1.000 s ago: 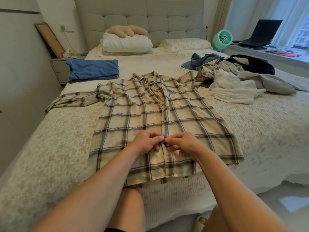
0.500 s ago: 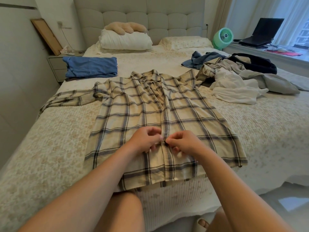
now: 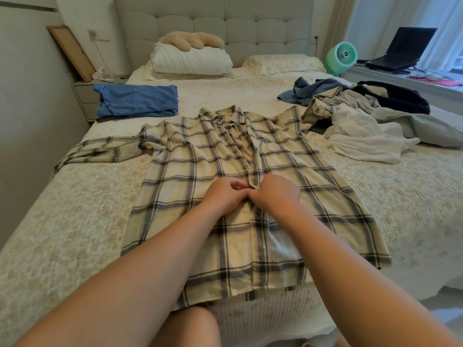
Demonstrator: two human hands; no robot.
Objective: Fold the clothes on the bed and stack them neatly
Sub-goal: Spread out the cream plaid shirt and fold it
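Both hands shifted slightly up the plaid shirt [image 3: 250, 176], left hand [image 3: 223, 196] and right hand [image 3: 275, 194] pinching its button placket; tugging could skew the fronts.

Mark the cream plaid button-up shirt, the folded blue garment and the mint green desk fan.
cream plaid button-up shirt [image 3: 188, 186]: head view, left front panel.
folded blue garment [image 3: 136, 100]: head view, middle of top layer.
mint green desk fan [image 3: 343, 54]: head view, round front grille.
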